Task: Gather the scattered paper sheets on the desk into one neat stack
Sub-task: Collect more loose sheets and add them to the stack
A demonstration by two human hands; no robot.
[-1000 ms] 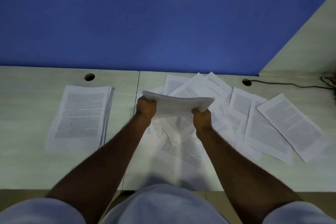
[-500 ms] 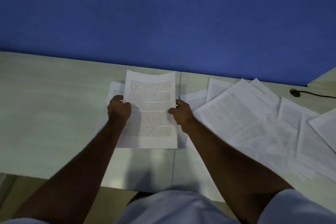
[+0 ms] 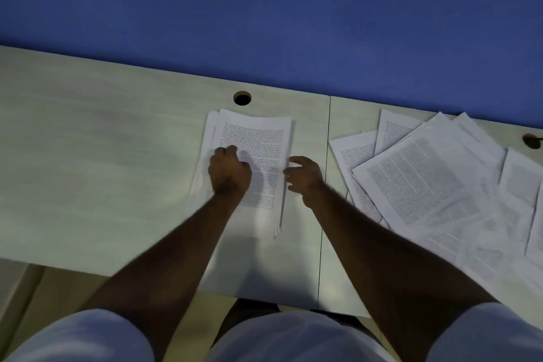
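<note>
The step in hand looks like laying a batch of sheets onto the stack (image 3: 252, 156), which lies on the table (image 3: 102, 156) directly under and between the two hands; the left hand (image 3: 229, 169) rests on the top sheet with fingers curled, though blur hides whether it pinches the paper or only presses it; the right hand (image 3: 304, 175) hovers just beside the stack's right edge, fingers loosely spread and holding nothing. The top sheet sits slightly askew, with lower sheets showing at its far left corner, so the pile is not yet square. The scattered sheets (image 3: 426, 185) lie overlapping to the right of the right hand, well apart from the stack; much of the task remains. The next move probably calls for squaring the edges, then reaching right for more.
</note>
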